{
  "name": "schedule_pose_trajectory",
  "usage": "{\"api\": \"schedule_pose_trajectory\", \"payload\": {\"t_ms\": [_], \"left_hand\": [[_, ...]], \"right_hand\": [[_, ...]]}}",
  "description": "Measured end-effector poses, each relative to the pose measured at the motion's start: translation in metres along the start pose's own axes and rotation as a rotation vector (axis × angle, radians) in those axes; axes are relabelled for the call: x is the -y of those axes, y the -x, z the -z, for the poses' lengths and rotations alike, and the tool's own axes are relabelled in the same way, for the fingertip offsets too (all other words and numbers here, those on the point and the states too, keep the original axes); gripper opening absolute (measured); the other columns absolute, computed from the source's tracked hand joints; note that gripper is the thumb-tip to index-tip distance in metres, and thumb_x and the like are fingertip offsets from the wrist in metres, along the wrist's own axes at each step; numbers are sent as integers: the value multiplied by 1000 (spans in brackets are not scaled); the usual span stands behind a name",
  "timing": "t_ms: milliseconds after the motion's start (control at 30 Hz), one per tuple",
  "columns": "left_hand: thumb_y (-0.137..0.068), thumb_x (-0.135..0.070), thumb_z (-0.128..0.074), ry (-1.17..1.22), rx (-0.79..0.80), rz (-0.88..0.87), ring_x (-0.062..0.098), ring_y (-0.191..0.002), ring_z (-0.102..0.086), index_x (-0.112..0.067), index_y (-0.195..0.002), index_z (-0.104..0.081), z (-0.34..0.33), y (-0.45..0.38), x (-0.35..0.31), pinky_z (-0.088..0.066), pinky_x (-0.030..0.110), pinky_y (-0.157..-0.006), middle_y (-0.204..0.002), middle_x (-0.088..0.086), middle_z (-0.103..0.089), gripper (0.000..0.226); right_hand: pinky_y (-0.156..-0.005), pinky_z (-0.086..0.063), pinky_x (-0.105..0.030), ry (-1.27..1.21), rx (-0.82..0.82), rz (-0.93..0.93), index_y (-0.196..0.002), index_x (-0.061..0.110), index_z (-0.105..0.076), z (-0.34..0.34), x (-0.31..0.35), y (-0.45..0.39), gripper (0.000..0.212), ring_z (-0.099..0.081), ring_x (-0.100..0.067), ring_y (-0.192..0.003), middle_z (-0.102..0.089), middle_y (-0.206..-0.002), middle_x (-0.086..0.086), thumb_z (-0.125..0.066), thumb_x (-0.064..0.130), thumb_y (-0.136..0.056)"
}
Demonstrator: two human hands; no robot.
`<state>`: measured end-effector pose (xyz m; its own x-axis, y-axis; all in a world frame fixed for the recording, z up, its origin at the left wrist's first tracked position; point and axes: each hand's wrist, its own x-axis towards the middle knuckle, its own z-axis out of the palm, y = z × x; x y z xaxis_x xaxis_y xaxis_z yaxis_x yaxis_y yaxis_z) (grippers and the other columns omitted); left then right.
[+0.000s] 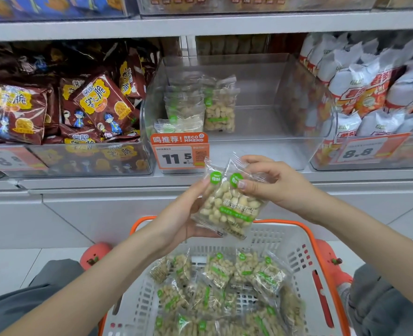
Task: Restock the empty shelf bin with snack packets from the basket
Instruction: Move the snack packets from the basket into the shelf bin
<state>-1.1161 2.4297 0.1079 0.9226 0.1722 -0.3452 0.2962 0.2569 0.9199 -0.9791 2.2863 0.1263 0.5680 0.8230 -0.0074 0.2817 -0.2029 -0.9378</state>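
Orange-rimmed and pale grey, the slatted plastic basket [295,241] sits lowest in view, between the person's grey-trousered knees, its floor strewn with clear peanut packets [218,270] bearing green labels. Just above it the two hands meet on a pair of the same packets [229,204] (two green round stickers show side by side at the top). The left hand [183,214] cradles them from beneath and behind, fingers curled round the left edge; the right hand [268,183] pinches their crinkled upper edge between thumb and fingers. Beyond, on the grey shelf, an orange price tag [180,151] reading 11.5 fronts the clear shelf bin [285,122], which holds a few peanut packets upright at its left end. Brown snack bags [98,105] fill the bin to its left, white-and-orange bags [370,93] the one to its right.
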Motion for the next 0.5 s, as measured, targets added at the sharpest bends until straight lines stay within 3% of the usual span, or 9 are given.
{"api": "schedule_pose_trajectory", "payload": {"t_ms": [67, 167, 333, 433, 500], "left_hand": [[-80, -61, -56, -36, 45, -14, 27, -93, -67, -25, -121, -57, -3, 2, 0, -59, 36, -74, -114, 11, -68, 54], [-59, -44, -75, -149, 45, -57, 13, -83, -69, -31, -119, -52, -6, 4, 2, -55, 25, -64, -106, -1, -71, 65], [-67, -9, -83, -170, -10, -109, 6, -83, -68, -21, -121, -49, -6, 1, 5, -54, 23, -63, -96, -8, -71, 65], [-70, -2, -78, -144, -3, -108, 6, -80, -69, -16, -120, -49, -6, 1, 6, -54, 23, -61, -90, -8, -72, 59], [-67, -4, -82, -138, -9, -109, 10, -83, -69, -20, -118, -51, -7, 0, 9, -56, 26, -65, -95, -5, -72, 61]], "right_hand": [[-87, -30, 4, -5, -9, 32, -77, 24, -70, -2, -1, -1, 10, -45, 31, -96, -52, -109, 23, -73, 16, -73], [-94, -34, -2, 5, 1, 68, -82, 23, -72, -5, 0, -2, 19, -51, 22, -99, -59, -111, 15, -74, 26, -63], [-97, -38, -13, 14, -56, 106, -70, 43, -68, -11, -2, -1, 19, -54, 14, -107, -60, -114, 18, -79, 41, -55], [-83, -39, -19, 41, -145, 119, -94, 37, -50, -11, -6, -2, 57, -50, 8, -116, -59, -119, 14, -86, 48, -52], [-78, -36, -20, 28, -200, 88, -98, 35, -40, -13, -7, -1, 70, -50, 6, -113, -58, -120, 14, -81, 57, -45]]}}
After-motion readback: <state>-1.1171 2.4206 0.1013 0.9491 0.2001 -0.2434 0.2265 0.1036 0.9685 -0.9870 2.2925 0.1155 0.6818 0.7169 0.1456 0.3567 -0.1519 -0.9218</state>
